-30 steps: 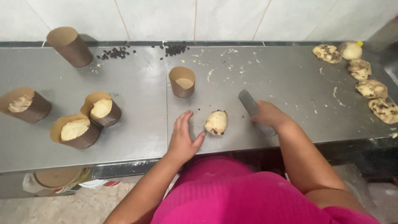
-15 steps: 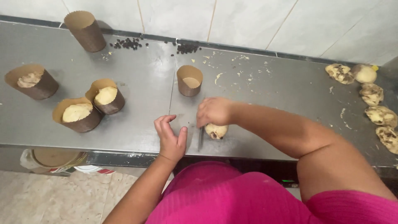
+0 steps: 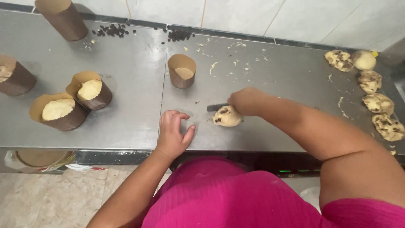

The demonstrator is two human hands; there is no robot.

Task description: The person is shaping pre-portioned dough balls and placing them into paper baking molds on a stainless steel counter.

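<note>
Right hand [image 3: 249, 101] is closed around a dark scraper [image 3: 217, 107], whose blade shows just left of the knuckles; its grip is tight on the handle, which is hidden. The scraper is held against the top left of a dough lump [image 3: 228, 116] studded with dark chips. The lump is sat on the steel desk [image 3: 126, 114], near the front edge, just right of the desk seam.

Left hand [image 3: 174, 134] is laid on the desk just left of the lump, not touching it; its grip is wide, fingers curled loosely, nothing held.

An empty brown paper mould [image 3: 182, 70] is seen behind the lump. Two filled moulds [image 3: 72, 105] are placed at the left, well apart from the hands. More dough pieces [image 3: 373, 97] are lined along the far right. Loose chocolate chips [image 3: 112, 30] are scattered by the back wall.
</note>
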